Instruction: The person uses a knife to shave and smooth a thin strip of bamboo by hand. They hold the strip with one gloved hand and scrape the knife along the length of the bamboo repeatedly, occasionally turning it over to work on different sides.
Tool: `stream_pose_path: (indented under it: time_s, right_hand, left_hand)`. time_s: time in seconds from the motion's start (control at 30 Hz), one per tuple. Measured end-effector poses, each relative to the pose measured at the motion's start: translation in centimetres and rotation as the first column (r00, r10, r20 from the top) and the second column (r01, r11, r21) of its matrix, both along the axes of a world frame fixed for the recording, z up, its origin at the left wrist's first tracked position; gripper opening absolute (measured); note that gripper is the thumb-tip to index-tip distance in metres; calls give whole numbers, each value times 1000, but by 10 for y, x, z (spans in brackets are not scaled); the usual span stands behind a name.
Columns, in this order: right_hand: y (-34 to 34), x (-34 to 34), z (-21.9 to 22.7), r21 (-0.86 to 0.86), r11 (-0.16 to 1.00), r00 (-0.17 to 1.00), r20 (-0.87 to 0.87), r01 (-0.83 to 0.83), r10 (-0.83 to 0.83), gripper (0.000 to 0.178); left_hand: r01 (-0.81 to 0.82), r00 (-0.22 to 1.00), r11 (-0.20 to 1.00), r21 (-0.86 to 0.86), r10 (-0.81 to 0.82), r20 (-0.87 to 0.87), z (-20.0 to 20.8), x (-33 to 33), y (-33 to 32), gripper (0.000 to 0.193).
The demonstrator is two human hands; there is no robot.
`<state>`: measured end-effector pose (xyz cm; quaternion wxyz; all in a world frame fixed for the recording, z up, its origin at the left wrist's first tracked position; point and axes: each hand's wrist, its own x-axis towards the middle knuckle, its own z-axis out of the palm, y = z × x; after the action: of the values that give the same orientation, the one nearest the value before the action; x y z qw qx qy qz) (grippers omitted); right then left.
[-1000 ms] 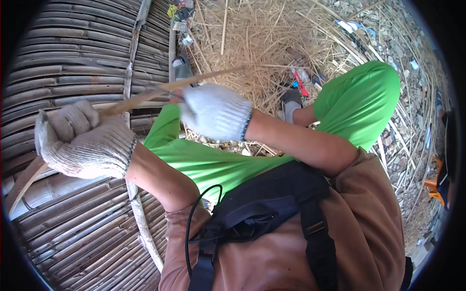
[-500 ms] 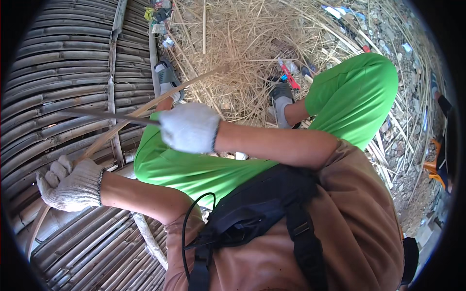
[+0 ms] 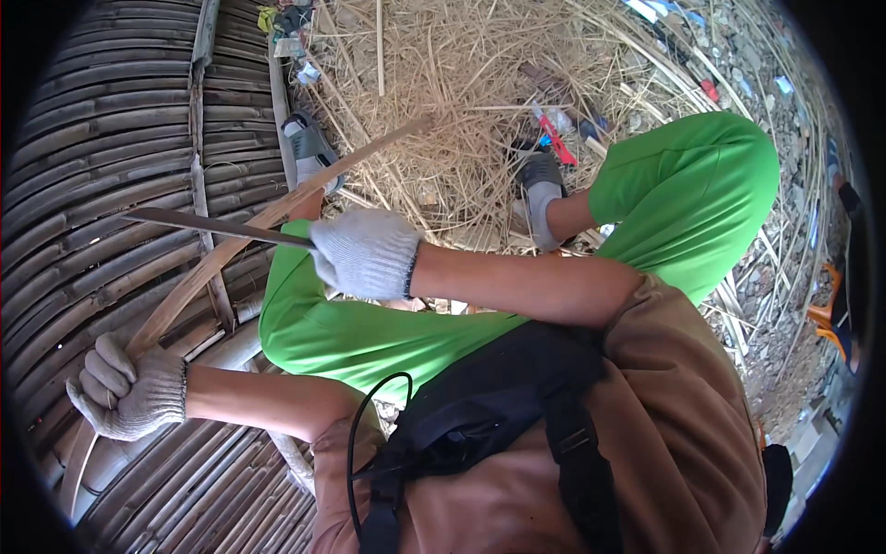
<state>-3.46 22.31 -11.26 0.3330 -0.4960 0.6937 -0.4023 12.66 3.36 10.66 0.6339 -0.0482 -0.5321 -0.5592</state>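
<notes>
Head view: the largest element is the bamboo slat surface [image 3: 111,152] at the person's left. Ahead lies the straw litter [image 3: 461,78], spread over the ground between and beyond the feet. The green trousers [image 3: 688,198] show the person seated with both knees bent.

The bamboo strip [image 3: 192,284] is the workpiece. It runs diagonally from above the straw, across the left lower leg, to the left hand [image 3: 138,388], and its tail projects beyond that hand over the slats. The far end appears unclamped; whether it touches the straw cannot be told.

The knife [image 3: 217,224] crosses the strip near the left knee, blade pointing left. Blade contact with the strip cannot be confirmed.

Both hands are gloved. The left has its fingers curled around the strip; grip pressure cannot be judged. The right hand [image 3: 365,251] is closed in a fist on the knife handle, which is hidden.

Step in hand, as judged: shaving or thinning the strip. The next move calls for a firm left hold, a shallow blade angle, and a controlled stroke directed clear of the left hand and leg.
</notes>
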Motion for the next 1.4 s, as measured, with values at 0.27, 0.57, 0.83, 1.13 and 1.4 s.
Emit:
stream_pose_path:
  time_s: [0.27,0.57,0.83,1.13,1.4]
  right_hand:
    - [13,-50,-157,383,920,997,-35,83,-76,34]
    - [-11,-3,-42,-32,998,998,-27,51,-52,29]
    - [9,-51,-153,338,924,968,109,178,-226,39]
    - [37,-76,-285,403,908,981,-188,112,-38,39]
    - [-16,-57,-226,526,827,980,-113,198,-163,37]
  left_hand:
    - [-42,998,999,23,42,-35,-6,0,4,17]
    - [-599,799,793,109,601,20,5,-37,44,7]
    - [-218,975,975,-44,220,37,-15,-34,31,48]
    - [-317,947,864,391,263,185,-119,-47,-14,33]
    - [-492,868,786,373,410,280,-123,-14,-21,54]
